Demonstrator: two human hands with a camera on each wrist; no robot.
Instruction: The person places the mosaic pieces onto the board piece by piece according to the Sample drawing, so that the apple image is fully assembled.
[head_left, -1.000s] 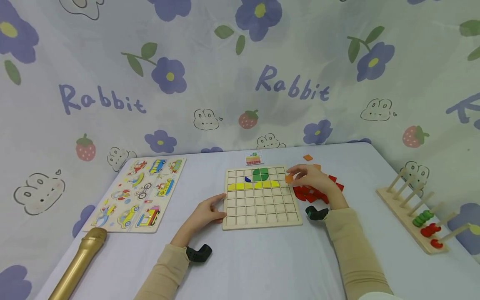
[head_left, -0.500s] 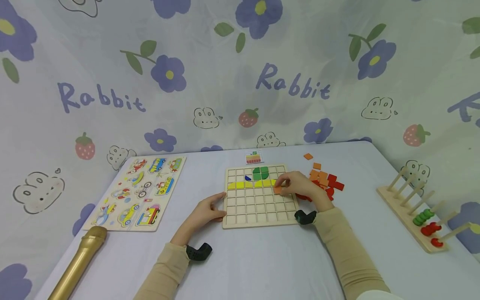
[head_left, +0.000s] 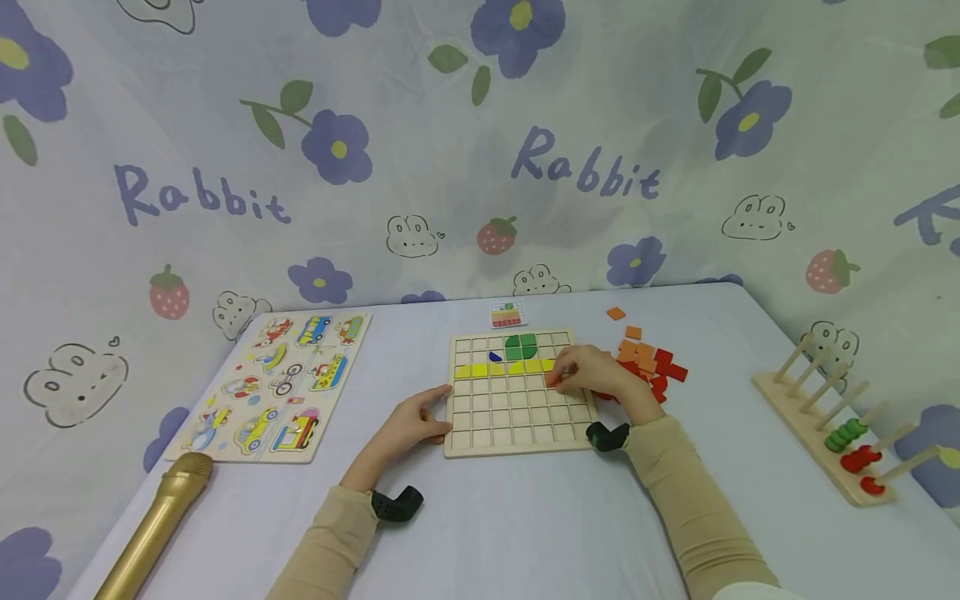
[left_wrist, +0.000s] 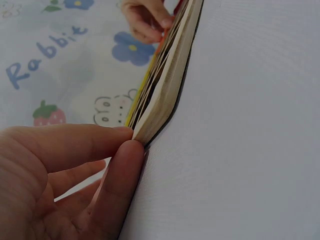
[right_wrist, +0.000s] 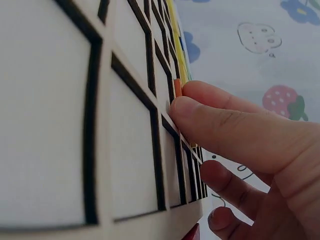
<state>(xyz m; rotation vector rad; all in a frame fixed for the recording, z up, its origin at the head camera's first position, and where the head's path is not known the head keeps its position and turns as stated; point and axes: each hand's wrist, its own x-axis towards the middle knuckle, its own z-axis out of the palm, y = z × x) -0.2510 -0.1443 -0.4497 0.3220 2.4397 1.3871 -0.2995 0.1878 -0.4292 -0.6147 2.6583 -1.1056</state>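
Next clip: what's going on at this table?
A person's right hand pinches an orange tile at the grid board, just below the yellow pieces, while the left hand grips the board's left edge. Green pieces and a blue piece also sit in the grid. Loose orange pieces and red pieces lie to its right.

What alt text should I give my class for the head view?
The right hand pinches an orange piece at a wooden grid board, while the left hand touches the board's left edge. Yellow pieces, green pieces and a blue piece lie on the board; orange and red pieces lie to its right, and a card behind it.
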